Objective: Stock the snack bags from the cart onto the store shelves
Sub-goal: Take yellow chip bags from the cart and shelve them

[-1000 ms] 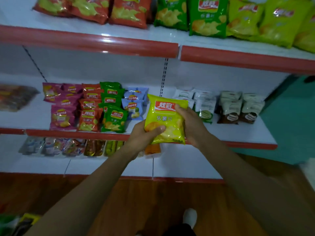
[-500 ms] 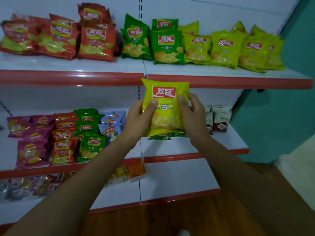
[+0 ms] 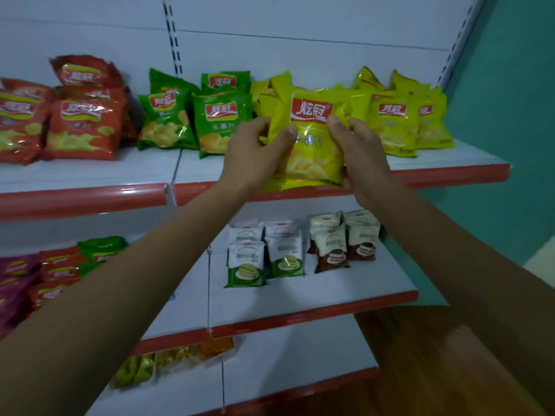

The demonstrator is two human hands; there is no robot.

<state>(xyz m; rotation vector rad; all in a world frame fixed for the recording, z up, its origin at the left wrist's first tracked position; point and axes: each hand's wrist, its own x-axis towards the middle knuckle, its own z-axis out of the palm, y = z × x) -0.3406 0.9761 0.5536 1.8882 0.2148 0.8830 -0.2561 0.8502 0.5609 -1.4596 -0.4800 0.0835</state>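
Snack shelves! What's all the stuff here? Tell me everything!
held chip bag: one, yellow, upright at the top shelf's front edge
yellow chip bags: several, top shelf, right
green chip bags: three, top shelf, middle
red chip bags: several, top shelf, left
green-and-white packs: four, middle shelf
brown-and-cream packs: about four, middle shelf, right
small bags: several, red, green, purple, middle shelf, left
blurry yellow packs: few, bottom shelf
shelves: three, white with red edges
floor: brown wood, below
left hand: grips the held bag's left side
right hand: grips its right side
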